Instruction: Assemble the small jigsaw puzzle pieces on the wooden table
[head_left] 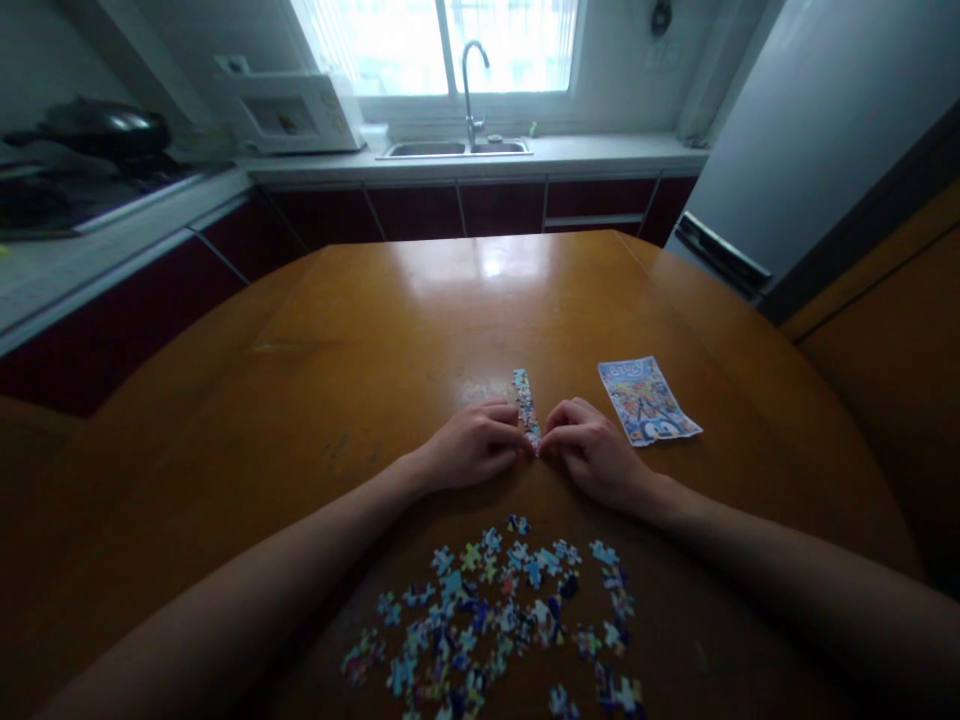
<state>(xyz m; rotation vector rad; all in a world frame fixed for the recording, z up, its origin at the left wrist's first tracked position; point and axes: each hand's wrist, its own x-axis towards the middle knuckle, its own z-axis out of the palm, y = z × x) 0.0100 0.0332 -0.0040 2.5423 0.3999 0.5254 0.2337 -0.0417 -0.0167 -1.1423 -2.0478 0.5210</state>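
Note:
A short strip of joined jigsaw pieces [524, 402] lies on the wooden table [360, 340], pointing away from me. My left hand [471, 445] and my right hand [592, 448] meet at the strip's near end, fingers curled and pinched against it from either side. A heap of several loose, colourful puzzle pieces [499, 615] is spread on the table close to me, between my forearms.
A printed picture card [648, 400] lies just right of my right hand. Beyond the table runs a kitchen counter with a sink and tap [469, 120], a microwave [289, 112] and a dark pan [105, 128] at left. A grey fridge [810, 140] stands at right.

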